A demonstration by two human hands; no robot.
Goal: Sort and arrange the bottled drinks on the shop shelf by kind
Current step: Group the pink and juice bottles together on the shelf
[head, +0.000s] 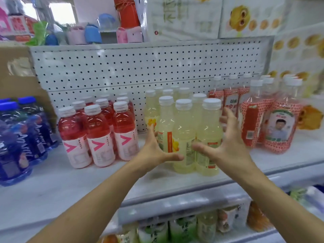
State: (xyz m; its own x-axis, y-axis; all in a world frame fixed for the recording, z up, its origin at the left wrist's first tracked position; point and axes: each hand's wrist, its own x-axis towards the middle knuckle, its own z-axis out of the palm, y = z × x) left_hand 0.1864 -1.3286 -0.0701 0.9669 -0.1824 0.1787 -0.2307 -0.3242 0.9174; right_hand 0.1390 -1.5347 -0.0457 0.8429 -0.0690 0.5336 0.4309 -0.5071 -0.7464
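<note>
Head view, and both hands are at the yellow bottles (184,130) in the middle of the shelf (70,183). Left hand (156,150) sits on the left flank of the front row, fingers spread wide, thumb reaching across the front of the labels. Right hand (229,147) mirrors it on the right flank, fingers fanned out and straight, thumb pointing inward; it's blurred, so whether it touches the plastic I can't tell. Neither hand is curled round a bottle. Three yellow bottles stand upright in front, white caps on, with more packed behind them towards the pegboard (131,67). To the left, apart from them, red bottles (100,130) stand in a tidy block, and blue bottles (15,137) sit farther left at the edge. On the right, checked-label bottles (252,118) stand close beside the yellow group. Cartons (177,228) show below the shelf edge.
</note>
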